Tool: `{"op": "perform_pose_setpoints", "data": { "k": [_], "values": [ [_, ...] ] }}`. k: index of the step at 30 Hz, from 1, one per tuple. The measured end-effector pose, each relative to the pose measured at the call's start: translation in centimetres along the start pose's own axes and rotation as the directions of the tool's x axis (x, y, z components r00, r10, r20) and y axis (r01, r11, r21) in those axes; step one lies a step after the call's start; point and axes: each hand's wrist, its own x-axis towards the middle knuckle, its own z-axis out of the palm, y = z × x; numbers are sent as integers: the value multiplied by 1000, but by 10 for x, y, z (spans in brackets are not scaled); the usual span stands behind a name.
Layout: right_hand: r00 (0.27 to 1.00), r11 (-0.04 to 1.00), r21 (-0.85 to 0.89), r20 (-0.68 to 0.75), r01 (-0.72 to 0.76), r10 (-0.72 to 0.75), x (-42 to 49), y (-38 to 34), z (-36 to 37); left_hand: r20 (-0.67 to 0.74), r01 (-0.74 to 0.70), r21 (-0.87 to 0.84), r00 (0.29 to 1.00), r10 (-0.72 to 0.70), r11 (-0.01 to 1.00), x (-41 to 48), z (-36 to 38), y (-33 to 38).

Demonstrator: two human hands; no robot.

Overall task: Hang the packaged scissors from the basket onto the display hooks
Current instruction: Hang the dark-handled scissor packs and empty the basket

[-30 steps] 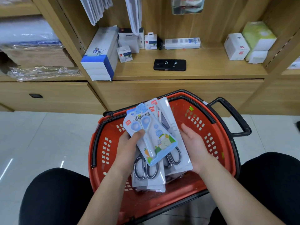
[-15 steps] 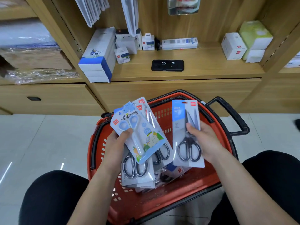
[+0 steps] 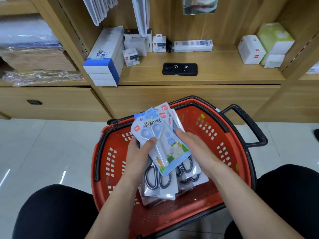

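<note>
While the person sits low before a wooden shop shelf (image 3: 215, 73), a red shopping basket (image 3: 114, 140) stands on the floor between the knees, in the lower centre of the frame. The left hand (image 3: 138, 152) grips a fanned stack of packaged scissors just above the basket. Its thumb presses on the top pack, the blue-handled children's scissors (image 3: 165, 145), and black-handled scissors packs (image 3: 158, 178) show beneath. The right hand (image 3: 196, 150) lies against the stack's right edge with its fingers fairly straight. Its thumb is hidden, so whether it pinches a pack cannot be told. White packets (image 3: 139, 12) hang at the top centre of the frame, but their hooks are out of view. By this view, none of these packs is hung yet. Each must be separated from the stack and lifted to a hook.
</note>
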Motion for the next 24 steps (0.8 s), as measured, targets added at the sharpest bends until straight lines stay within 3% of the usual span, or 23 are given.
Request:
{"op": "perform_pose_setpoints", "data": {
  "k": [5,9,14,24],
  "values": [
    [998,999,-34,56,16,-14,15,9,5,11,81,-11,997,-81,997,21,-6,-11],
    [1000,999,46,6,20,-20,37,23,1,66,192,26,979,-193,981,52,-15,-22],
    [998,988,156,-69,7,4,56,16,-5,152,202,133,963,-221,970,81,-17,-7],
    [981,974,225,-192,15,30,-47,-146,0,91,263,137,957,-276,955,-10,16,181]
  ]
}}
